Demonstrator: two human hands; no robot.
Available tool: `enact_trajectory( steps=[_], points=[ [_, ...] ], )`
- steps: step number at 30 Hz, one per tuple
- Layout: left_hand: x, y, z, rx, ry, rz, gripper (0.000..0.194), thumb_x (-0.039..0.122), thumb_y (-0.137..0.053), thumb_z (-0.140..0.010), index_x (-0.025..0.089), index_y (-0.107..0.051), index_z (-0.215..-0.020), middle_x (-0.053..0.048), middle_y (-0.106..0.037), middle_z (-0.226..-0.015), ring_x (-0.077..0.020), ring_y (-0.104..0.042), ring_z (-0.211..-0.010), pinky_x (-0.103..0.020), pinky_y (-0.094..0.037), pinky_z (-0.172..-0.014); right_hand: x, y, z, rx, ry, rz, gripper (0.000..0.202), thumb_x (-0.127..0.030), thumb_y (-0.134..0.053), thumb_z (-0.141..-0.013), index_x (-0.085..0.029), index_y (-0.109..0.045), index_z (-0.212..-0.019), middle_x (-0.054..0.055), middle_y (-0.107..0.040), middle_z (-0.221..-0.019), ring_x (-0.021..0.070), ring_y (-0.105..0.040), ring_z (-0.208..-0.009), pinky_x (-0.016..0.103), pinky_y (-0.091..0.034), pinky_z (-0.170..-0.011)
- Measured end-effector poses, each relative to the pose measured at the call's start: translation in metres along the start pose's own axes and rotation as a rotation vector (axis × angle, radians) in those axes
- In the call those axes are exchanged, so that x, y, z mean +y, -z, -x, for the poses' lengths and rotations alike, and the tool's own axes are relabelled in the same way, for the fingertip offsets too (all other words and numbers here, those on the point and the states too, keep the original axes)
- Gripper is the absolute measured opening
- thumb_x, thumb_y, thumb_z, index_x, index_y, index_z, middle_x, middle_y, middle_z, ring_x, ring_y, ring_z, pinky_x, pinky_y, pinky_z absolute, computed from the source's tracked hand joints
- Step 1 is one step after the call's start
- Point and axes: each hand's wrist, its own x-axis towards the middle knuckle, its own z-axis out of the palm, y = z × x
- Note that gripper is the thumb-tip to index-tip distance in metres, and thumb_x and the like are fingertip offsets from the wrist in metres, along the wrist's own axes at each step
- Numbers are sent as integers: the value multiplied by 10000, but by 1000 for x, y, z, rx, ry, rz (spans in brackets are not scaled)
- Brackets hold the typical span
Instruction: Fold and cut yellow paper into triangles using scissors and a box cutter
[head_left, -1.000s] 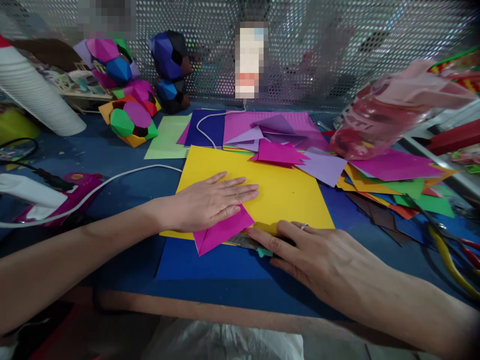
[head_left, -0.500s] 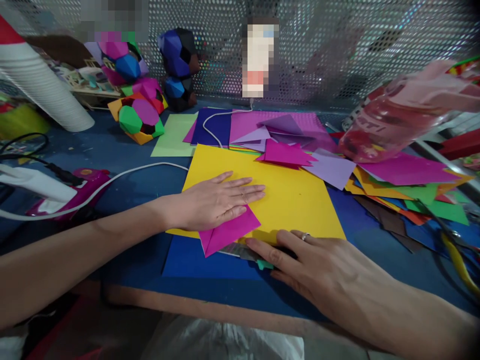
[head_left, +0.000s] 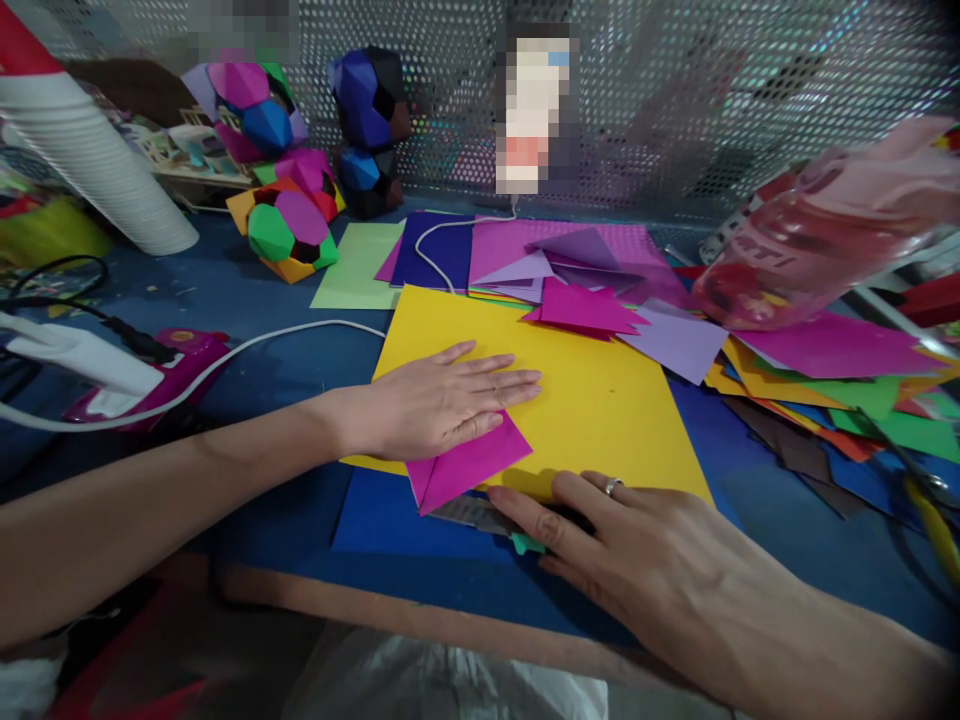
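Note:
My left hand (head_left: 439,405) lies flat, fingers together, pressing a folded magenta paper (head_left: 469,465) onto a large yellow sheet (head_left: 600,400). My right hand (head_left: 622,545) rests just below it with a ring on one finger. Its fingers cover a flat tool (head_left: 472,513) with a grey blade and a teal end, and the index fingertip pushes the blade against the magenta paper's lower edge. A dark blue sheet (head_left: 397,520) lies under both, near the table's front edge.
Loose coloured papers (head_left: 810,390) spread to the right, beside a tipped pink bottle (head_left: 795,260). Paper polyhedra (head_left: 289,225) stand at the back left near stacked white cups (head_left: 90,170). A pink glue gun (head_left: 150,375) and white cable (head_left: 247,350) lie left. Yellow-handled pliers (head_left: 934,520) lie far right.
The view has shifted slightly. My left hand stays flat on the magenta paper. My right hand's fingertip and the tool have slid a little to the left along the paper's lower edge.

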Motion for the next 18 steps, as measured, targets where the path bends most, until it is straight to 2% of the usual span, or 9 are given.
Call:
enact_trajectory(
  steps=[4,6,12,16,18],
  points=[
    [0,-1,0,6,7,-18,524,334,-196,-1065,238,-172,-1580,69,-151,-1653,-123,-67,-1531,-368,19,-1232,1,1,-5,-13,-2,-14,641,-204,-487,-907,-245,-316,-1523,47,-604,-1029,181,-613,-689,316,-441,-521],
    [0,-1,0,6,9,-22,524,333,-190,-1066,236,-167,-1580,75,-141,-1654,-116,-60,-1531,-358,27,-1229,0,1,-6,-16,7,-18,647,-216,-502,-901,-233,-318,-1522,50,-609,-1026,185,-611,-691,319,-436,-519],
    [1,0,0,1,4,-16,524,334,-223,-1068,241,-166,-1580,77,-131,-1654,-114,-55,-1531,-345,42,-1226,-13,0,-4,-4,38,-29,632,-362,-576,-905,-261,-373,-1496,35,-634,-964,170,-588,-610,326,-427,-493],
    [0,-1,0,13,7,17,521,334,-240,-1066,257,-183,-1577,67,-167,-1650,-130,-72,-1532,-366,25,-1229,-7,7,-4,63,0,-63,474,-355,-366,-1019,-260,-397,-1482,47,-648,-980,160,-617,-626,306,-451,-498],
    [-2,-2,0,39,-11,61,518,333,-268,-1061,263,-213,-1571,55,-205,-1644,-141,-94,-1531,-376,3,-1233,6,10,0,121,-104,-57,465,-337,-286,-1048,-263,-370,-1500,49,-648,-961,151,-636,-649,275,-444,-487]
  ],
)
